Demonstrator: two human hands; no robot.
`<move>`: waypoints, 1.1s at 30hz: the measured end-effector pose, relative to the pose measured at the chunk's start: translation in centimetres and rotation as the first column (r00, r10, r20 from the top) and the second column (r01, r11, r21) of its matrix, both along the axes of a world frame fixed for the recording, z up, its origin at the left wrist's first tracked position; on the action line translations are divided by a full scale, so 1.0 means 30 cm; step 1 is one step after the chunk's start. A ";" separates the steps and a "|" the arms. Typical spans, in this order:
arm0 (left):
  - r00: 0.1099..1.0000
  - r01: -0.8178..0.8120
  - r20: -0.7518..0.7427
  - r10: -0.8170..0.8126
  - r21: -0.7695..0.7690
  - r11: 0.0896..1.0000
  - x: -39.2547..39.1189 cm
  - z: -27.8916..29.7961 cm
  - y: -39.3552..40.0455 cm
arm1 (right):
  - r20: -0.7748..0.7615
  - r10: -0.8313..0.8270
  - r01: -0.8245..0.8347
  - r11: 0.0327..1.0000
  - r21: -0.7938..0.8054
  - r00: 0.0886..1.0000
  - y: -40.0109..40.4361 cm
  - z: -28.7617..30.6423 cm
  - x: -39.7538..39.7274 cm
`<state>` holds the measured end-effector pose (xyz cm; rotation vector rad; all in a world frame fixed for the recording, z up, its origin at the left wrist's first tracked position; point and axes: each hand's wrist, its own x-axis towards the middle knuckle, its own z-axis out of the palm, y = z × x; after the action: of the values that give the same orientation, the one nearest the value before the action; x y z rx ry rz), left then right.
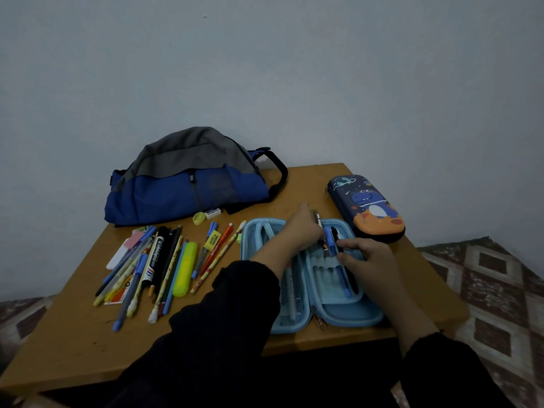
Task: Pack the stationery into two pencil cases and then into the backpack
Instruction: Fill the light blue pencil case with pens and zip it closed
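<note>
Plain grey wall (294,69) backs a small wooden table (73,334). Both hands reach into the open light-blue pencil case (338,313) at the near right: the left hand (300,228), crossing over, grips a dark pen (317,217); the right hand (368,260) pinches a blue pen (343,275) lying in the case. A second, dinosaur-printed case (368,207) sits closed by the far right edge. One backpack (185,184) lies far left, with loose pens and pencils (164,260) fanned out near it, clear of the near edge.

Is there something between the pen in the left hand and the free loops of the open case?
Nothing visible. The left hand holds a pen right over the open case. The right hand rests beside, on pens already inserted.
</note>
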<state>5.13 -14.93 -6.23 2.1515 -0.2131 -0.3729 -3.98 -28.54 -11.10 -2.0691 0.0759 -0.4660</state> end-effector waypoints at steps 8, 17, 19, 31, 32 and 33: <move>0.993 0.094 -0.071 -0.090 0.065 0.993 0.005 0.015 0.032 | 0.010 -0.012 0.012 0.999 -0.039 1.000 -0.002 -0.004 0.008; 0.983 0.185 -0.043 -0.180 0.191 0.964 0.008 0.021 0.034 | 0.015 0.001 0.000 0.998 -0.058 1.000 -0.002 -0.001 0.008; 0.976 0.215 -0.030 -0.214 0.246 0.945 0.003 0.030 0.037 | 0.019 0.003 -0.002 0.998 -0.065 1.000 -0.003 -0.002 0.008; 0.963 0.269 -0.038 -0.266 0.150 0.951 -0.040 0.025 0.053 | 0.034 -0.002 0.004 0.997 -0.081 0.999 -0.001 -0.006 0.009; 0.969 0.245 -0.021 -0.245 0.142 0.959 -0.044 0.023 0.053 | 0.040 -0.006 0.009 0.996 -0.086 0.999 0.000 -0.005 0.008; 0.976 0.215 -0.004 -0.216 0.130 0.968 -0.046 0.019 0.052 | 0.048 -0.007 0.012 0.996 -0.090 0.999 0.001 -0.002 0.008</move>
<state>3.74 -13.37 -5.65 2.2656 -0.4422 -0.5125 -3.75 -28.51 -11.16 -2.1457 0.0369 -0.5330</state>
